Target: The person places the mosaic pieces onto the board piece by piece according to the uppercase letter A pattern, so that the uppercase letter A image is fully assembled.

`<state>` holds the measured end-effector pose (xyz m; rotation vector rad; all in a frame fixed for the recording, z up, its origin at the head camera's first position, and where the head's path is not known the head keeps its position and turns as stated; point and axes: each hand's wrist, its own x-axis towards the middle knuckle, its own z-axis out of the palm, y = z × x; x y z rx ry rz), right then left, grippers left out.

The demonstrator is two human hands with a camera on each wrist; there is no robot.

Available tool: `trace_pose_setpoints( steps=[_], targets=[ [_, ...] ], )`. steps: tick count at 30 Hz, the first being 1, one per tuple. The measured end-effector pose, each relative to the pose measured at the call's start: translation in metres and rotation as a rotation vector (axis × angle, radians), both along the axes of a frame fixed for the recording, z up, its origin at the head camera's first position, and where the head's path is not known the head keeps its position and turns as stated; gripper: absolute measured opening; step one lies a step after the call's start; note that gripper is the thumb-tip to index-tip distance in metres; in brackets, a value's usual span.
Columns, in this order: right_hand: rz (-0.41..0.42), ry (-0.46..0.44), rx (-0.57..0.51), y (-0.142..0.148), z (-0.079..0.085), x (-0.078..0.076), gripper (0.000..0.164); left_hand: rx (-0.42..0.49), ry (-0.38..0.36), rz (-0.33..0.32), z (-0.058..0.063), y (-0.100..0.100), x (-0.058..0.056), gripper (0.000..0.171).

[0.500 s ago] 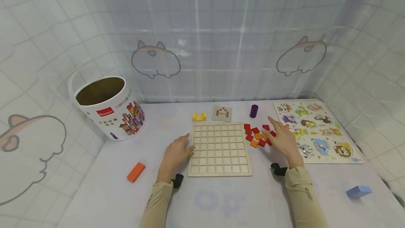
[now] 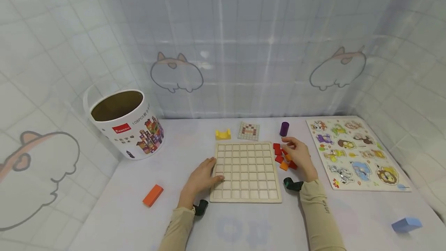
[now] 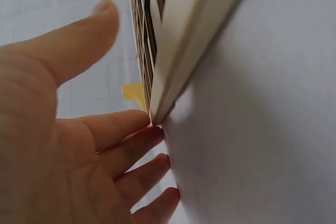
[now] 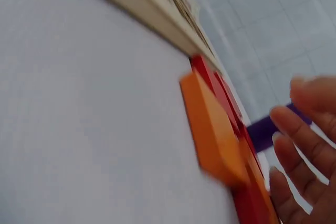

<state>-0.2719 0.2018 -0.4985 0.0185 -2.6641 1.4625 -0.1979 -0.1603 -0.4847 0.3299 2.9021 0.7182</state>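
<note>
A pale wooden grid board (image 2: pixel 245 171) lies flat in the middle of the table. My left hand (image 2: pixel 202 179) rests at its left edge, fingers at the rim and thumb reaching over the squares. In the left wrist view those fingers (image 3: pixel 139 153) are spread along the board's side. To the right of the board is a loose cluster of red tiles (image 2: pixel 277 151) and orange tiles (image 2: pixel 284 165). Over its right part hovers my right hand (image 2: pixel 300 157), its loosely bent fingers hiding some tiles. An orange tile (image 4: pixel 212 129) appears large in the right wrist view, apart from the fingers.
Behind the board are a yellow arch block (image 2: pixel 223 134), a pattern card (image 2: pixel 249 131) and a purple cylinder (image 2: pixel 284 129). An animal puzzle board (image 2: pixel 355 154) lies right, a blue block (image 2: pixel 406 224) nearer. Left are a white bucket (image 2: pixel 129 127) and an orange block (image 2: pixel 153 195).
My right hand has moved left, in over the tiles, with its fingers drawn closer together. The left hand has shifted so its thumb overlaps the board. The head view has tilted slightly.
</note>
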Motion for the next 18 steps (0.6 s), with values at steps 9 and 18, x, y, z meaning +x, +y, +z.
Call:
trace_pose_setpoints(
  steps=[9,18],
  targets=[
    [0.031,0.066,0.060,-0.007,-0.010,-0.006,0.027,-0.021,-0.057,-0.058,-0.003,0.001,0.006,0.094],
    [-0.021,0.119,0.142,-0.009,-0.011,-0.011,0.022,-0.026,-0.060,-0.090,-0.001,0.000,0.006,0.095]
  ],
)
